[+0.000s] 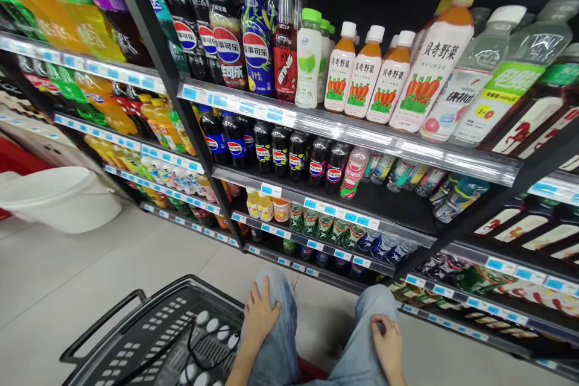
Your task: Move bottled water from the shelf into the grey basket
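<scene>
Far left, a white tub (58, 199) sits beside the racks on the pale tiled floor (149, 253), with big bottles of orange soda (56, 9) on the shelf beyond. Coming in near left, here's the black shopping basket (140, 344), its handle (100, 327) jutting out leftward; inside are round white tops (202, 318), perhaps bottle caps, though what's under them is hard to make out, and a black cord (187, 347) loops among them. Up on the far top shelf, Pepsi bottles (226, 45) stand in line. Below, just right of the basket, the left hand (262, 316) lies open on the left knee of the blue jeans (284, 319), fingers spread, gripping nothing. Across we go, past a green-capped coconut water bottle (309, 60) on the top shelf, to the right hand (386, 338), resting against the right knee, fingers loosely curled, nothing visible in it. Farther right, white-labelled carrot drinks (386, 81) crowd the top shelf, and tall clear bottles (515, 75) lean in the view at the end.
</scene>
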Tool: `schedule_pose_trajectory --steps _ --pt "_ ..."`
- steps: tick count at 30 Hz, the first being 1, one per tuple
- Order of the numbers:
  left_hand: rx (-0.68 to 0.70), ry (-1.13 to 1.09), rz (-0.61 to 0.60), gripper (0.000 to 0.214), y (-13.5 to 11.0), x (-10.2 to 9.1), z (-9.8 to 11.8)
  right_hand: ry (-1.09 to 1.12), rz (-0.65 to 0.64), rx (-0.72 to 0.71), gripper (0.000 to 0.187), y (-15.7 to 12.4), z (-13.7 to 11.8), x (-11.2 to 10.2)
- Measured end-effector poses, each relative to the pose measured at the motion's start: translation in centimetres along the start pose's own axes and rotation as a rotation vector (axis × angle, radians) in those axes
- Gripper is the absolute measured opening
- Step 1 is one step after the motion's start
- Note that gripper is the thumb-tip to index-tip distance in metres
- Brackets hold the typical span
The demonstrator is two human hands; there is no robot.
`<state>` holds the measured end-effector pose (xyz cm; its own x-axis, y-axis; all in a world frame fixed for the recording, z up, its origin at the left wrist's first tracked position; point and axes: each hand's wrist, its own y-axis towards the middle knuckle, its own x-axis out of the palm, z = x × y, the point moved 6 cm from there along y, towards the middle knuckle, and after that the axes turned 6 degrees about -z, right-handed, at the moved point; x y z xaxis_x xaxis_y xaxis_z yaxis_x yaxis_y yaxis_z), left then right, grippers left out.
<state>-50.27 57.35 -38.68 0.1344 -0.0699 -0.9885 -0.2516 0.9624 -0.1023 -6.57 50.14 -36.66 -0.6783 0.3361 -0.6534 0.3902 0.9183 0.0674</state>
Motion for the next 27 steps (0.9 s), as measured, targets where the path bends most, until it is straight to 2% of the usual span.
schedule_pose_trajectory --steps 3,6,9,13,15,17,21,24,27 --pt "0.011 -0.003 0.016 0.073 0.0 0.4 -0.1 0.118 -0.041 0.032 0.037 0.8 -0.2 -0.1" --pt "0.028 0.027 0.073 0.071 -0.1 0.6 0.0 0.257 -0.080 -0.060 0.041 2.2 -2.7 -0.7" --pt "0.034 0.044 0.107 0.071 -0.1 1.0 0.1 0.291 -0.059 -0.208 0.040 4.1 -7.1 -2.7" --pt "0.035 0.045 0.120 0.074 -0.1 1.4 0.0 0.278 -0.044 -0.427 0.034 7.9 -14.4 -6.7" --pt "0.029 0.032 0.118 0.075 0.0 1.6 -0.1 0.227 -0.026 -0.515 0.030 10.6 -18.0 -9.0" --pt "0.023 0.008 0.108 0.075 0.1 1.6 -0.2 0.152 0.048 -0.577 0.030 14.1 -21.5 -11.3" --pt "0.006 -0.047 0.060 0.077 0.3 1.8 -0.3 -0.055 0.200 -0.649 0.051 22.3 -28.2 -15.3" --pt "-0.006 -0.077 0.056 0.080 0.4 1.8 -0.3 -0.260 0.378 -0.513 0.060 28.5 -31.4 -17.7" --pt "-0.015 -0.101 0.073 0.081 0.2 1.9 -0.5 -0.432 0.409 -0.399 0.063 33.0 -33.2 -18.4"
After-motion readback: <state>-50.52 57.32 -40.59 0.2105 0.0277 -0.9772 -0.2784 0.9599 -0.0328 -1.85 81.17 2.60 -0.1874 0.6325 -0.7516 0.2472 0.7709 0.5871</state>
